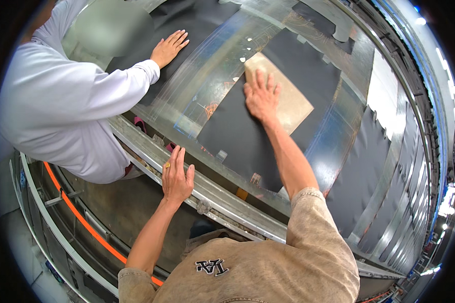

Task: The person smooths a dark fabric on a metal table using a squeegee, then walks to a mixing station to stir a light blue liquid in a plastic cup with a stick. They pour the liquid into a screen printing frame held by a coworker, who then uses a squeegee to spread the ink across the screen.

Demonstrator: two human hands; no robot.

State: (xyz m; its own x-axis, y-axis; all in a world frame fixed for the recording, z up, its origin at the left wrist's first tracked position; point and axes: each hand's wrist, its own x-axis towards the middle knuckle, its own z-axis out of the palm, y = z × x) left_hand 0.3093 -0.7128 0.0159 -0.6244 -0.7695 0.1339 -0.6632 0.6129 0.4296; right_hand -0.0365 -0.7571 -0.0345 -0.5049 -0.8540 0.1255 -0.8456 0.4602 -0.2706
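Note:
My right hand (261, 96) lies flat with spread fingers on a tan rectangular board (287, 101). The board rests on a large black sheet (247, 136) spread over a shiny glass-topped table (222, 60). My left hand (176, 177) presses open-palmed on the table's metal edge rail (227, 199), holding nothing. A ring shows on one of its fingers.
A person in a white long-sleeved top (60, 111) leans in from the left, one hand (169, 47) flat on another black sheet (136, 55). More black sheets (369, 166) hang over rails at the right. An orange line (86, 222) runs along the floor frame below.

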